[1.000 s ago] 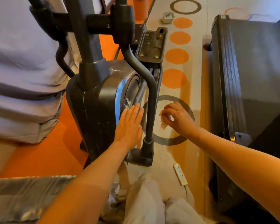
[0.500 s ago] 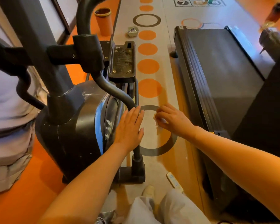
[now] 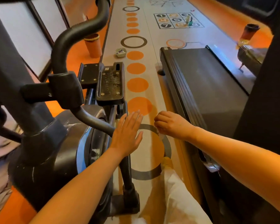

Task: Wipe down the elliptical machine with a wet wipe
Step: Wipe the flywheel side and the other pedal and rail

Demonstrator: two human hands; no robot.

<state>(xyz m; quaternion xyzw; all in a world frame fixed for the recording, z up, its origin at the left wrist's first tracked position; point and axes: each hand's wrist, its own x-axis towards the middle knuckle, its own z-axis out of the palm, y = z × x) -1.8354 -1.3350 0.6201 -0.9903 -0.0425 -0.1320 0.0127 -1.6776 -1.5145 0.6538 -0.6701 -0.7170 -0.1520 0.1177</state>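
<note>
The left hand [image 3: 128, 135] lies flat-fingered against the elliptical's [image 3: 55, 143] slanted bar. The right hand [image 3: 170, 125], just beside it on the right, has a curled grip; the wipe isn't visible, so I cannot tell whether it's held.

We see the elliptical machine [image 3: 44, 151] all black, a blue band curving round its flywheel cover with small white marks beside it. Right of it the pale floor [image 3: 153, 50] carries a row of orange dots, dark grey rings and a grid of numbered squares; left of it stands an orange cup [image 3: 93, 46]. The treadmill [image 3: 205, 81] beyond the dots is black.
</note>
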